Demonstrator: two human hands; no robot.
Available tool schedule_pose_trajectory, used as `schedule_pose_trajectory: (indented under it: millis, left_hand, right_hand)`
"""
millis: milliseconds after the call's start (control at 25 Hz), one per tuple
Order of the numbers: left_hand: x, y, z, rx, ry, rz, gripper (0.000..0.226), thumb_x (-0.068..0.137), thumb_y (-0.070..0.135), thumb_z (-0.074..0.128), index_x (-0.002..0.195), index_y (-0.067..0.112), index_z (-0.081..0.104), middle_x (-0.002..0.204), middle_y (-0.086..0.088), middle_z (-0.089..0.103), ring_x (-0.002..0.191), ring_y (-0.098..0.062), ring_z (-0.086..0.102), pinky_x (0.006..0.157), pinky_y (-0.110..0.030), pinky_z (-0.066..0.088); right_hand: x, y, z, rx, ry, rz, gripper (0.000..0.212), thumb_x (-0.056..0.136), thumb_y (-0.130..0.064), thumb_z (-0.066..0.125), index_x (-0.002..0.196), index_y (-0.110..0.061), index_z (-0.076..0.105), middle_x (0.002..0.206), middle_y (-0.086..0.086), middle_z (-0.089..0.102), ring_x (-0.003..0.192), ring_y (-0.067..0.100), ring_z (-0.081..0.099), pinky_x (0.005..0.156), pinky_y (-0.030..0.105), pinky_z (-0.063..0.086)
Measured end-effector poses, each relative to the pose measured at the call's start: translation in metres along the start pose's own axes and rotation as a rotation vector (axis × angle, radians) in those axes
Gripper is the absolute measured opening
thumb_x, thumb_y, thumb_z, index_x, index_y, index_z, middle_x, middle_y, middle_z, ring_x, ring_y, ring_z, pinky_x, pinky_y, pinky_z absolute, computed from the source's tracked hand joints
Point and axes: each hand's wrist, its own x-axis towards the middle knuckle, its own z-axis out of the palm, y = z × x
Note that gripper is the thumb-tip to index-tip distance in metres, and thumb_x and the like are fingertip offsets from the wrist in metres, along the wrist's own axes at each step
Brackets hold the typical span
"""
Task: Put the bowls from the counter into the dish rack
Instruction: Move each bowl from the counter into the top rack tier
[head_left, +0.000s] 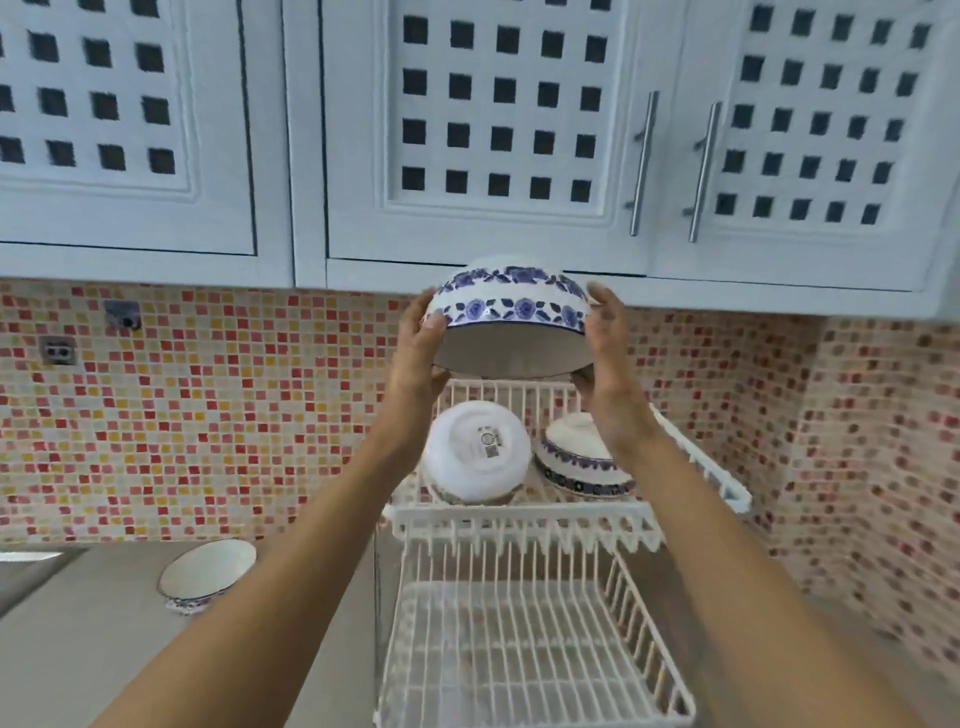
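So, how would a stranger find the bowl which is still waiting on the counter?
Start at the white dish rack and look left, down to the grey counter. The bowl there sits alone with its opening up, unlike the two upside-down bowls in the rack.

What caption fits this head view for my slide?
Both hands, left hand and right hand, hold a floral bowl upside down above the dish rack.
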Motion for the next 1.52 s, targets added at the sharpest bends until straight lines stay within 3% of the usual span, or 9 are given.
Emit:
schedule_pose_trajectory:
  millis: [80,160,240,360,560,680,840,1200,1520]
  left_hand:
    - [0.017,-0.013,0.035,0.084,-0.072,-0.02,0.075,0.078,0.063,0.038,0.145,0.031,0.028,0.149,-0.002,0.039,0.137,-0.023,0.037,0.113,-0.045,0.029]
    - [0.031,-0.028,0.062,0.157,-0.117,-0.046,0.08,0.073,0.066,0.039,0.143,0.029,0.029,0.147,0.0,0.038,0.135,-0.02,0.037,0.108,-0.04,0.031]
    - [0.042,-0.038,0.078,0.233,-0.154,-0.097,0.088,0.063,0.068,0.041,0.14,0.025,0.032,0.141,-0.002,0.042,0.127,-0.019,0.041,0.098,-0.034,0.031]
    - [0.056,-0.052,0.101,0.42,-0.252,-0.183,0.091,0.063,0.067,0.054,0.134,0.017,0.027,0.127,-0.004,0.046,0.112,-0.018,0.05,0.091,-0.033,0.039]
    - [0.078,-0.081,0.113,0.562,-0.358,-0.319,0.112,0.055,0.059,0.078,0.139,0.032,0.009,0.133,-0.011,0.053,0.113,-0.025,0.06,0.095,-0.036,0.051]
    - [0.09,-0.086,0.119,0.696,-0.488,-0.383,0.12,0.061,0.041,0.085,0.146,0.035,0.0,0.129,-0.008,0.054,0.11,-0.024,0.059,0.093,-0.033,0.05]
    - [0.099,-0.098,0.127,0.928,-0.611,-0.405,0.125,0.062,0.033,0.087,0.148,0.033,-0.004,0.141,-0.01,0.048,0.118,-0.027,0.056,0.104,-0.039,0.047]
    - [0.111,-0.128,0.135,1.255,-0.668,-0.48,0.133,0.061,0.047,0.085,0.152,0.023,-0.009,0.16,-0.005,0.02,0.143,-0.028,0.028,0.119,-0.043,0.024]
    - [0.106,-0.132,0.148,1.383,-0.703,-0.595,0.13,0.067,0.045,0.081,0.151,0.02,-0.015,0.159,-0.007,0.024,0.141,-0.032,0.032,0.113,-0.041,0.03]
  right_hand:
    - [0.013,0.012,-0.047,-0.104,-0.051,0.059,0.066,0.08,-0.069,0.026,0.142,-0.052,0.011,0.155,-0.025,0.009,0.135,-0.001,0.014,0.117,0.05,0.02]
    - [0.021,0.027,-0.088,-0.156,-0.137,0.086,0.067,0.075,-0.073,0.028,0.138,-0.063,0.008,0.142,-0.045,0.019,0.14,0.002,0.014,0.117,0.053,0.021]
    - [0.026,0.045,-0.116,-0.189,-0.201,0.096,0.068,0.074,-0.071,0.032,0.137,-0.06,0.01,0.118,-0.06,0.024,0.136,-0.008,0.018,0.117,0.039,0.027]
    - [0.029,0.073,-0.147,-0.264,-0.232,0.032,0.08,0.069,-0.079,0.033,0.141,-0.049,0.016,0.134,-0.043,0.021,0.123,-0.025,0.026,0.1,0.005,0.032]
    - [0.041,0.119,-0.182,-0.43,-0.369,0.07,0.075,0.061,-0.088,0.04,0.13,-0.068,0.019,0.15,-0.019,0.02,0.135,0.014,0.029,0.107,0.051,0.037]
    - [0.049,0.137,-0.195,-0.388,-0.444,0.095,0.087,0.054,-0.08,0.062,0.131,-0.067,0.021,0.154,-0.007,0.025,0.135,0.018,0.036,0.105,0.048,0.044]
    - [0.059,0.151,-0.196,-0.566,-0.584,0.139,0.107,0.055,-0.062,0.072,0.139,-0.055,0.006,0.156,-0.009,0.016,0.134,0.005,0.02,0.11,0.029,0.026]
    - [0.082,0.186,-0.184,-0.921,-0.763,0.162,0.127,0.059,-0.065,0.074,0.149,-0.034,-0.009,0.16,-0.008,0.006,0.146,0.016,0.015,0.118,0.041,0.022]
    - [0.083,0.194,-0.18,-1.041,-0.832,0.194,0.121,0.054,-0.066,0.075,0.148,-0.037,0.004,0.15,-0.002,0.037,0.13,0.021,0.043,0.105,0.044,0.042]
